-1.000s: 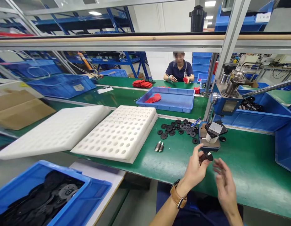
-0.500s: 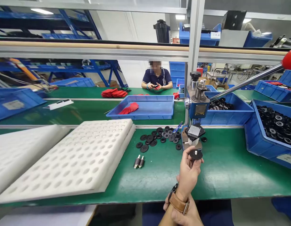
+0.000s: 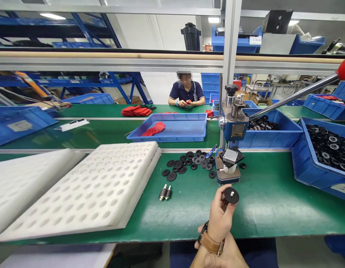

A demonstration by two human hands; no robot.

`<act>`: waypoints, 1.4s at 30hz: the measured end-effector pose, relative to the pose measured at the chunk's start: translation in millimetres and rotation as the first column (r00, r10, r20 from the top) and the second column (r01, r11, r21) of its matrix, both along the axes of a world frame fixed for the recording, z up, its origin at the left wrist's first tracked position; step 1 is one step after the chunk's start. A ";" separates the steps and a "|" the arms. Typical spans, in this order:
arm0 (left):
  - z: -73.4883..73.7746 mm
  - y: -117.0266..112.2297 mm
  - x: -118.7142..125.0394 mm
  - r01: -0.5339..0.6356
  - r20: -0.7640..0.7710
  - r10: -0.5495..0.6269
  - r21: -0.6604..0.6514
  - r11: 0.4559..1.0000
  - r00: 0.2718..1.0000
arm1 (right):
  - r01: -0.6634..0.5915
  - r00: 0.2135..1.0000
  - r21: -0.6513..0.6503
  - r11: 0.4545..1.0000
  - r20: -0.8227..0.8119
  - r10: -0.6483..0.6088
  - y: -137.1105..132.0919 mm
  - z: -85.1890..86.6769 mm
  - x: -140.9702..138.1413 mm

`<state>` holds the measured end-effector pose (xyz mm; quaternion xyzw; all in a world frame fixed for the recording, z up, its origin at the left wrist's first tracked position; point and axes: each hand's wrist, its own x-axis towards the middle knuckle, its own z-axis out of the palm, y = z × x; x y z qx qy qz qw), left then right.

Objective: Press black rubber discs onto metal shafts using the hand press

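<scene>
Head view: left hand [image 3: 220, 216] fingers [image 3: 217, 194] pinch black disc [image 3: 231, 195] above green tabletop [image 3: 272, 208], flat face and silver stud toward camera. Right hand [image 3: 230, 255] fingers: cannot tell. No legible writing.

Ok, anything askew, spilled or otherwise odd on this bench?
Mostly orderly. Black discs lie loose in a scatter on the green mat left of the press rather than in a bin, and two small rollers lie on their sides. The left hand holds one black disc.
</scene>
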<state>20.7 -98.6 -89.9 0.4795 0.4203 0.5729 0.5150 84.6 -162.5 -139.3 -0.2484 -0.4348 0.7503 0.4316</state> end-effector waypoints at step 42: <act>-81.9 -13.4 -23.2 -0.037 -0.110 0.035 -0.013 0.999 0.993 | 0.251 0.436 0.804 0.540 0.404 -0.804 37.4 5.4 30.2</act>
